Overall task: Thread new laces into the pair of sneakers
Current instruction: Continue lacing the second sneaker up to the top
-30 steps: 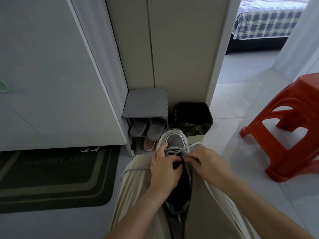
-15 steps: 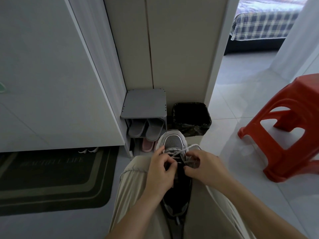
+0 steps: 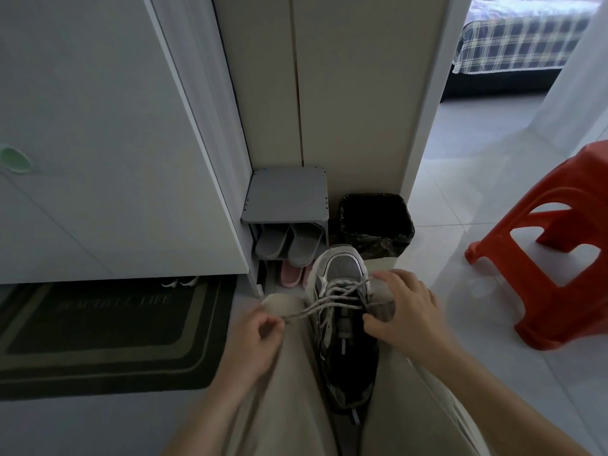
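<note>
Between the knees, the sneaker (image 3: pixel 342 268) is laced only at its far eyelets, near ones seemingly left; the lace (image 3: pixel 332 301) is pinched by the left hand (image 3: pixel 253 343), the shoe gripped by the right hand (image 3: pixel 408 311).

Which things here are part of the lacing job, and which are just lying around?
In the job:
sneaker
lace
left hand, pinching the lace
right hand, at the sneaker's side

Lying about:
stool
bin
rack with slippers
mat
bed
</note>
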The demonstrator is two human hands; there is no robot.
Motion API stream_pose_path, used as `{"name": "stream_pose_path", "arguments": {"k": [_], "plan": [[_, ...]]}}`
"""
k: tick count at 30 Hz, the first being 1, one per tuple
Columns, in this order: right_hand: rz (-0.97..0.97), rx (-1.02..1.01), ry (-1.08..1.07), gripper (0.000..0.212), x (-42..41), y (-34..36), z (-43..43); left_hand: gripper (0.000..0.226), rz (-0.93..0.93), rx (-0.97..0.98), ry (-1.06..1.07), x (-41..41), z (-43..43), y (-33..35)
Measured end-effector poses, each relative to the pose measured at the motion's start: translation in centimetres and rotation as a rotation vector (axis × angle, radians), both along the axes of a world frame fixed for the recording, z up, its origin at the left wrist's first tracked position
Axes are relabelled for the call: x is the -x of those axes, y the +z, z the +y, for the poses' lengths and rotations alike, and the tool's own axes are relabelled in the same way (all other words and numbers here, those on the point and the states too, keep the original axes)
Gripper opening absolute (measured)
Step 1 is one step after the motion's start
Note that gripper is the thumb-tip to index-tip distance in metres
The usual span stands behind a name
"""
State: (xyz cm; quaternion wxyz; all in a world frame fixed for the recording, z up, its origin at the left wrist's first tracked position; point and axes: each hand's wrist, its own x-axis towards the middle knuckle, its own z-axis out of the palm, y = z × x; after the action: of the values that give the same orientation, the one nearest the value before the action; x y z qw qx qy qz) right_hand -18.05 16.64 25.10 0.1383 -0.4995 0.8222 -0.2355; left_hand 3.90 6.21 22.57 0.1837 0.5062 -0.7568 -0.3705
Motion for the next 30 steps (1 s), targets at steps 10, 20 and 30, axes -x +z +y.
{"name": "stream_pose_path", "arguments": {"k": [10,20,30], "plan": [[-0.101,-0.004,-0.160,0.103,-0.3,-0.9,0.7,0.033,-0.032,0.410,-0.207,7.7,3.2,1.2],[-0.075,0.033,-0.164,0.100,-0.3,-0.9,0.6,0.013,-0.127,0.341,-0.206,9.2,2.2,1.0],[-0.080,0.018,-0.139,0.096,0.0,-0.4,0.7,0.015,0.046,0.180,0.038,2.8,-0.7,1.8]]}}
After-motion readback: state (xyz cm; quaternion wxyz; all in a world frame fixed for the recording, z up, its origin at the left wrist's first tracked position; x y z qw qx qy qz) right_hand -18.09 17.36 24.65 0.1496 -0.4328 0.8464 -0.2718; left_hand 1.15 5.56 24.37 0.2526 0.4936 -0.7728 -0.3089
